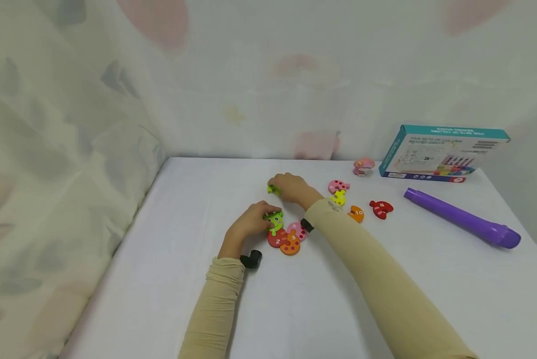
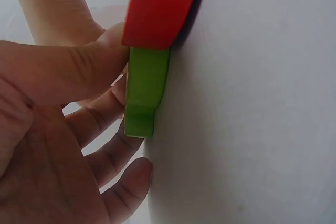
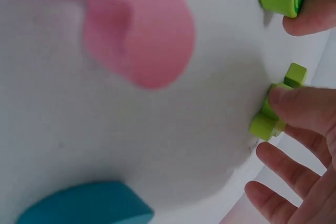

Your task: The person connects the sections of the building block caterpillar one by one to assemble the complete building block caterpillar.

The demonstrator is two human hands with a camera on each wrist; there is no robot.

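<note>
My left hand (image 1: 252,219) pinches the green smiling-face puzzle piece (image 1: 275,219) between thumb and fingers. That piece adjoins the red piece numbered 2 (image 1: 275,239), which links to the orange piece numbered 3 (image 1: 290,245) and a pink piece (image 1: 297,230). Farther back, my right hand (image 1: 294,189) pinches a small light-green piece (image 3: 269,109) with its thumb on top, close over the table; the palm hides part of it in the head view. A blue-teal piece (image 3: 86,203) shows only in the right wrist view.
Beyond my right wrist lie a pink piece (image 1: 337,186), a yellow piece (image 1: 339,197), an orange piece numbered 10 (image 1: 356,214) and a red piece (image 1: 381,209). Behind them are a small pink figure (image 1: 363,166) and a box (image 1: 439,154). A purple microphone-shaped stick (image 1: 461,218) lies right.
</note>
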